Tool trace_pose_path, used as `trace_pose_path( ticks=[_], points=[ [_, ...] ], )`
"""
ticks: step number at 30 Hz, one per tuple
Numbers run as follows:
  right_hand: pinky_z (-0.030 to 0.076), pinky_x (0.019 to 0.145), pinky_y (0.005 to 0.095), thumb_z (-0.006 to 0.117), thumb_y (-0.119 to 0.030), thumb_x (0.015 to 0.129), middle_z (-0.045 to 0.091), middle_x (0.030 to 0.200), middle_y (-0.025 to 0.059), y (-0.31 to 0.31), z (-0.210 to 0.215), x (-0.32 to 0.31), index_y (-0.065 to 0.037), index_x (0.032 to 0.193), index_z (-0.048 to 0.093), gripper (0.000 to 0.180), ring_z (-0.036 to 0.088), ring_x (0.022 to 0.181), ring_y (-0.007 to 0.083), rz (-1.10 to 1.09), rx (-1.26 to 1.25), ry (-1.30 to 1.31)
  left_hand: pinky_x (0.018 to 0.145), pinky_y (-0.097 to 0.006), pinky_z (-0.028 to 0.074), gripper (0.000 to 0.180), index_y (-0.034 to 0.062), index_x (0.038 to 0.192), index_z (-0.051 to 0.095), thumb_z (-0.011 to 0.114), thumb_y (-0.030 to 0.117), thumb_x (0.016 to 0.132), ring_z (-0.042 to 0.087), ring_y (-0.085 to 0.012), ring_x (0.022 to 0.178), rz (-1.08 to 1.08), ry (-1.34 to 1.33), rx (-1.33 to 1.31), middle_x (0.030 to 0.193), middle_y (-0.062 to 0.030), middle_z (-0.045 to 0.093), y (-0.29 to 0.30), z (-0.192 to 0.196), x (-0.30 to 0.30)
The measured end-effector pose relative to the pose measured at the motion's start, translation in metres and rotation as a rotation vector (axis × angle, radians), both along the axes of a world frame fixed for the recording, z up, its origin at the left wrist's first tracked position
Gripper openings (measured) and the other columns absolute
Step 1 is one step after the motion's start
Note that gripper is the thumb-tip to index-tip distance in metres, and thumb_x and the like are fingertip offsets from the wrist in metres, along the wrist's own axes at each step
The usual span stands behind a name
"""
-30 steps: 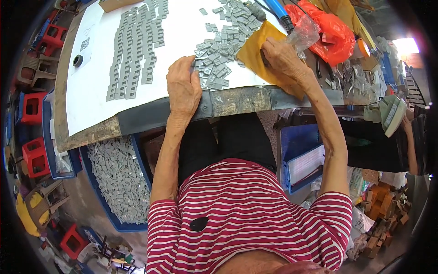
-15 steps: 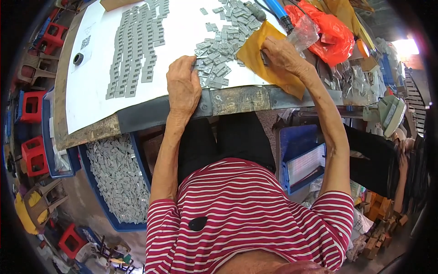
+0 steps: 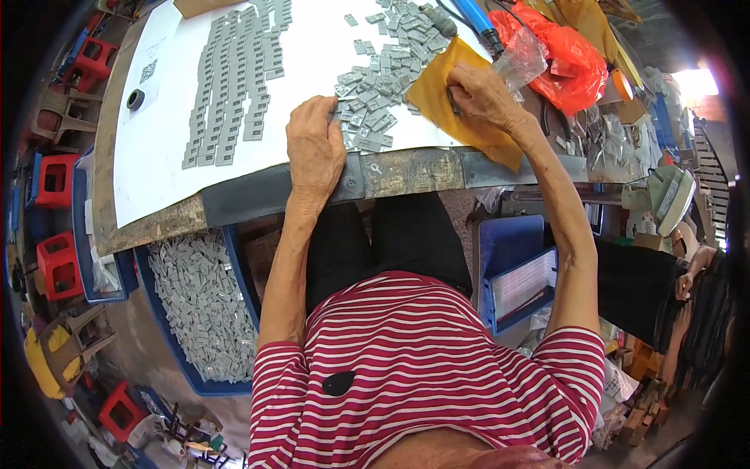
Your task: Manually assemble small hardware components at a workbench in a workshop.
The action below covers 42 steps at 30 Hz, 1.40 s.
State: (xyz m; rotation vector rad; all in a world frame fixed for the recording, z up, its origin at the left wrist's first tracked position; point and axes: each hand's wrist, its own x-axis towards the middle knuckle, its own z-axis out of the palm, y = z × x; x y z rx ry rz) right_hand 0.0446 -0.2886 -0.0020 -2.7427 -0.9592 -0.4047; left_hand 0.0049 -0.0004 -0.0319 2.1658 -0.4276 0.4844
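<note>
Head view — steep downward, close above worktable [image 3: 234, 195], fisheye-bent edges

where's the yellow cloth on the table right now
In the head view, the yellow cloth lies at the table's near right, draped over the front edge, under the right hand, beside the loose pile of grey parts that the left hand touches.

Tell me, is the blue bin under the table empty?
No, the blue bin under the table is heaped with small grey parts like those on the white sheet.
</note>
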Motion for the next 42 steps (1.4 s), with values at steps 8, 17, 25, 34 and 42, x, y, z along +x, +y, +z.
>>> trace_pose_path(
  ticks=[8,17,25,34,42],
  points=[
    [0.038,0.052,0.0206,0.054,-0.015,0.084,0.049,0.064,-0.0016,0.006,0.016,-0.020,-0.003,0.074,0.052,0.015,0.046,0.057,0.0055,-0.249,0.581,0.581,0.086,-0.039,0.039,0.027,-0.0026,0.097,0.056,0.052,-0.002,0.070,0.051,-0.0319,0.097,-0.007,0.001,-0.035,0.098,-0.0172,0.057,0.001,0.003,0.000],
    [0.037,0.049,0.0168,0.052,-0.014,0.084,0.054,0.071,0.0011,0.049,0.025,-0.079,-0.003,0.080,0.054,0.011,0.045,0.056,0.0039,-0.270,1.198,1.016,0.081,-0.039,0.041,0.026,-0.0036,0.094,0.058,0.052,0.001,0.069,0.054,-0.0330,0.089,-0.036,0.160,-0.180,0.093,-0.0188,0.059,0.006,-0.001,0.010],
    [0.039,0.046,0.0181,0.057,-0.007,0.081,0.058,0.071,0.0041,0.082,0.012,-0.107,-0.002,0.084,0.057,0.005,0.047,0.054,0.0051,-0.316,1.393,1.110,0.067,-0.033,0.046,0.022,-0.0007,0.093,0.060,0.057,0.002,0.071,0.056,-0.0224,0.072,-0.028,0.007,0.089,0.084,-0.0138,0.058,0.000,0.000,0.026],
    [0.041,0.046,0.0173,0.060,-0.006,0.079,0.057,0.067,0.0030,0.094,-0.004,-0.112,-0.001,0.081,0.058,0.006,0.049,0.051,0.0056,-0.319,1.470,1.067,0.057,-0.025,0.046,0.010,-0.0026,0.081,0.060,0.056,0.003,0.074,0.056,-0.0132,0.060,-0.042,0.130,-0.099,0.069,-0.0094,0.061,0.000,-0.007,0.036],
    [0.037,0.048,0.0174,0.059,-0.008,0.081,0.054,0.068,0.0016,0.100,-0.001,-0.113,-0.001,0.082,0.057,0.007,0.045,0.054,0.0051,-0.285,1.396,1.010,0.060,-0.033,0.046,0.011,-0.0037,0.078,0.058,0.053,0.004,0.074,0.058,-0.0240,0.061,-0.024,0.143,-0.232,0.068,-0.0146,0.060,0.000,0.006,0.027]
  ],
)
